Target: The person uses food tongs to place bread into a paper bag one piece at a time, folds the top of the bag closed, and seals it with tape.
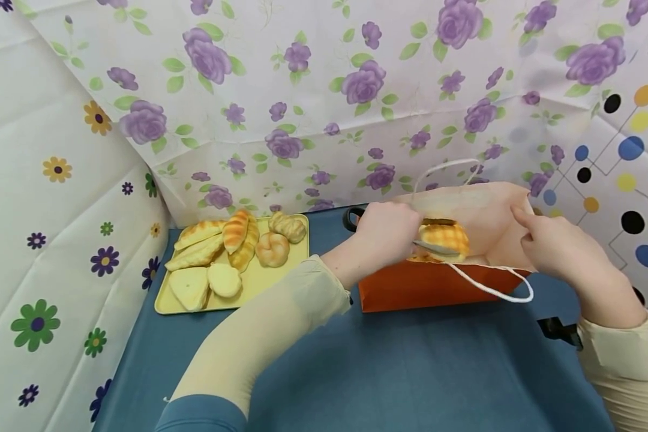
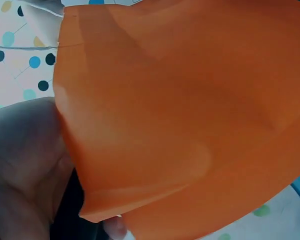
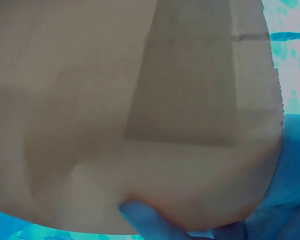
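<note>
My left hand (image 1: 386,233) grips a pair of tongs at the bag's left side, with their black handle end (image 1: 350,219) sticking out behind it. Between the metal tips (image 1: 434,247) sits a golden bun with a grid pattern (image 1: 447,235), within the mouth of an orange paper bag (image 1: 410,289). The bag lies tipped, its pale inside facing me. On the right, my right hand (image 1: 564,252) holds the bag's rim; in the right wrist view its thumb (image 3: 150,220) presses on the inner wall. The left wrist view shows mostly the bag's orange outside (image 2: 180,110).
A yellow tray (image 1: 259,282) on the left of the blue tablecloth (image 1: 410,366) bears several breads, among them a twisted roll (image 1: 287,227) and a round roll (image 1: 272,249). White cord handles (image 1: 491,291) loop from the bag. A flowered sheet (image 1: 281,90) hangs behind.
</note>
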`<state>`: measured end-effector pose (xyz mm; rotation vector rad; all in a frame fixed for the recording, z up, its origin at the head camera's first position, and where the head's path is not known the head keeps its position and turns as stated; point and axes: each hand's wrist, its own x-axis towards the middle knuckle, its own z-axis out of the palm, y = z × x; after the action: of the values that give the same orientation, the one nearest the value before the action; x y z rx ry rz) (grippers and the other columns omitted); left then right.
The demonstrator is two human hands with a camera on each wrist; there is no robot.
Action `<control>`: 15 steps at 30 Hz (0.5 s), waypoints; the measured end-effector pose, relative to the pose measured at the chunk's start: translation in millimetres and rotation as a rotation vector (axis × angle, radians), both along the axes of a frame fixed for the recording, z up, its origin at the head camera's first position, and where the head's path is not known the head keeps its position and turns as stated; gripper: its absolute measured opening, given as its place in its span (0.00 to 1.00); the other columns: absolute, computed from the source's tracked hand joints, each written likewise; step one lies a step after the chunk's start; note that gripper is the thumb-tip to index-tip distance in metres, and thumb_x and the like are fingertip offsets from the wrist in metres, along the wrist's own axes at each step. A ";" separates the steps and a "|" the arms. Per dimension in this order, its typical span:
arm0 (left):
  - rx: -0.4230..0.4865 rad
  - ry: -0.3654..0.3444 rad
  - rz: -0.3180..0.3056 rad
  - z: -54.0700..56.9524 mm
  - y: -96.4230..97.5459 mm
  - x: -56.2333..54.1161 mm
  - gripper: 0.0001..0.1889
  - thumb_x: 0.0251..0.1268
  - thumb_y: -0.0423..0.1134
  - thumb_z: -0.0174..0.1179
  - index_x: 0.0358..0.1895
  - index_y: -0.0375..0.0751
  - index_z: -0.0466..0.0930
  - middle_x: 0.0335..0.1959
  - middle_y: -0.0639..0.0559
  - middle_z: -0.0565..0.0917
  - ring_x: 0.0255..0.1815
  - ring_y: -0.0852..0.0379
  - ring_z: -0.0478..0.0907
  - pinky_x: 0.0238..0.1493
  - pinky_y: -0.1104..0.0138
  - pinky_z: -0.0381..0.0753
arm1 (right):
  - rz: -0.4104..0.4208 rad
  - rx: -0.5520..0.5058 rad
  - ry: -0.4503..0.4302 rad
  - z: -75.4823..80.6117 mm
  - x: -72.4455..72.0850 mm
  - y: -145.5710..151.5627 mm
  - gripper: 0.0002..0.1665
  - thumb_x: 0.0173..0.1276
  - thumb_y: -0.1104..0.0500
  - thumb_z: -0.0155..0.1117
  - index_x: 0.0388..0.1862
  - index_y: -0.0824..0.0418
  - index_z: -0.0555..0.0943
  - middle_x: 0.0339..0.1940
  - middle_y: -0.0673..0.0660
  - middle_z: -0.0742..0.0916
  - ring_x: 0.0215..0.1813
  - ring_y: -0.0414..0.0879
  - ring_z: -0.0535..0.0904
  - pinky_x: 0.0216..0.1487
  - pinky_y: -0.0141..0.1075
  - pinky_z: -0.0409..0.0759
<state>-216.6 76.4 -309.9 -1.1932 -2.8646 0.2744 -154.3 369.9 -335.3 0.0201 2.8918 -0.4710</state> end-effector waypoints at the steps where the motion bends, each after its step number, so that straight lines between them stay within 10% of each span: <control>1: -0.024 -0.003 0.012 0.1 1.7 0.1 0.15 0.70 0.62 0.70 0.47 0.58 0.87 0.37 0.62 0.85 0.34 0.60 0.82 0.32 0.62 0.84 | 0.003 0.003 0.002 -0.1 0.0 0.6 0.40 0.79 0.63 0.40 0.88 0.68 0.48 0.17 0.57 0.73 0.16 0.51 0.65 0.23 0.42 0.65; 9: -0.246 0.096 0.018 2.9 18.8 3.6 0.10 0.81 0.50 0.59 0.38 0.58 0.85 0.29 0.61 0.80 0.26 0.62 0.71 0.27 0.67 0.67 | 0.024 0.015 0.019 -1.0 -0.3 3.7 0.40 0.78 0.64 0.39 0.87 0.69 0.49 0.17 0.56 0.73 0.16 0.50 0.65 0.23 0.43 0.64; 15: -0.319 0.095 0.037 6.7 26.3 2.8 0.17 0.77 0.65 0.60 0.43 0.58 0.86 0.29 0.61 0.76 0.24 0.62 0.67 0.23 0.67 0.62 | 0.029 0.011 0.017 -1.4 -0.6 3.4 0.41 0.79 0.64 0.40 0.88 0.68 0.48 0.15 0.55 0.71 0.15 0.49 0.64 0.21 0.40 0.63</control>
<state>-213.8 102.7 -303.2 -1.1309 -2.8356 0.7917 -154.9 373.3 -336.7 -0.0245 2.9067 -0.4515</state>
